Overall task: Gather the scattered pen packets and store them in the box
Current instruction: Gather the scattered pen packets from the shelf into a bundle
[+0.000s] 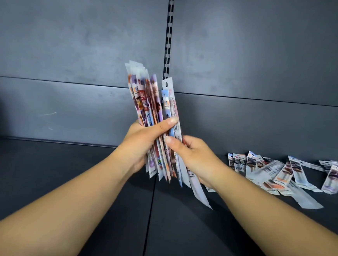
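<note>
Left hand point(140, 143): fingers curled round the middle of a thick bundle of pen packets point(145, 103), thumb laid across the front; the bundle stands nearly upright, fanned at the top.
Right hand point(192, 158): fingers and thumb pinch the lower part of one or more packets point(171, 105) at the bundle's right edge, seemingly feeding them into the stack.
Reason for the hold: judged, one hand serves as the collecting hand while the other picks and adds; holding upright keeps the long packets aligned.
Bundle condition: lower ends are splayed and uneven; one packet hangs well below the rest and could slip out.
Remaining packets point(282, 173): a loose, overlapping heap lies on the dark shelf point(59, 169) to the right, near the back panel point(70, 39).
Box: not in view; its position cannot be stated.
Progress: judged partway; gathering not finished, storing not begun.
Surroundings: slotted upright rail point(168, 37) behind the bundle; a dark object at the far left edge, too cut off to identify.
Obstructions: none visible between the hands and the heap.
</note>
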`<state>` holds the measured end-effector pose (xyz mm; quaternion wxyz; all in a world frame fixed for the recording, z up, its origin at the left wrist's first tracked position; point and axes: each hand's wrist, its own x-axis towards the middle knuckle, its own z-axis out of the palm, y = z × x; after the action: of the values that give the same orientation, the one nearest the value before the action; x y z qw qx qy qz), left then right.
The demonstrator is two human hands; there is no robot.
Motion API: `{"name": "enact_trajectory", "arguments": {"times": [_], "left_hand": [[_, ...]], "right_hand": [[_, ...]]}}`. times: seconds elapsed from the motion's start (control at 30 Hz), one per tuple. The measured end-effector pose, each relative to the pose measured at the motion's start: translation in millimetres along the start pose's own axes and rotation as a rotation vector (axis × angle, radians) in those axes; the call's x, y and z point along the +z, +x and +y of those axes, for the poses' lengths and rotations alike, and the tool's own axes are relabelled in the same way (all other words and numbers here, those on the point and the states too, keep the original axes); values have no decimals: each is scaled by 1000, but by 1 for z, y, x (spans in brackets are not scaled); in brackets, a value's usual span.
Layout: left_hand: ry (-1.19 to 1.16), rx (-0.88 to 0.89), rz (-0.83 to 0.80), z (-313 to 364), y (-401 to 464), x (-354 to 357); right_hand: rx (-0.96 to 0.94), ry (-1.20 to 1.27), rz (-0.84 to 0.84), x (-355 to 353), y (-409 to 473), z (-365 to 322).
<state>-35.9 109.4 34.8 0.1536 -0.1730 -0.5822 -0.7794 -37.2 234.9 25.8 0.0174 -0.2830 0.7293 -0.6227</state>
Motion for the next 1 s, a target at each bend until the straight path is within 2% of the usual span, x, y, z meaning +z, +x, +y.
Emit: {"name": "enact_trajectory", "arguments": {"times": [0.2, 0.37, 0.47, 0.67, 0.77, 0.9, 1.0], "left_hand": [[57, 35, 34, 2, 2, -2], [16, -16, 87, 1, 7, -11], [-27, -60, 105, 1, 9, -18], [-106, -92, 98, -4, 14, -26], [-214, -122, 69, -4, 17, -30], [-246, -157, -41, -4, 13, -27], [-209, -145, -19, -5, 12, -24]], "right_hand": [[-24, -14, 21, 2, 0, 0], [16, 36, 95, -4, 1, 2], [20, -24, 133, -9, 2, 4], [-5, -44, 391, -7, 7, 4], [-30, -96, 461, -7, 8, 4], [-77, -167, 405, 2, 7, 3], [-34, -106, 315, 7, 6, 5]]}}
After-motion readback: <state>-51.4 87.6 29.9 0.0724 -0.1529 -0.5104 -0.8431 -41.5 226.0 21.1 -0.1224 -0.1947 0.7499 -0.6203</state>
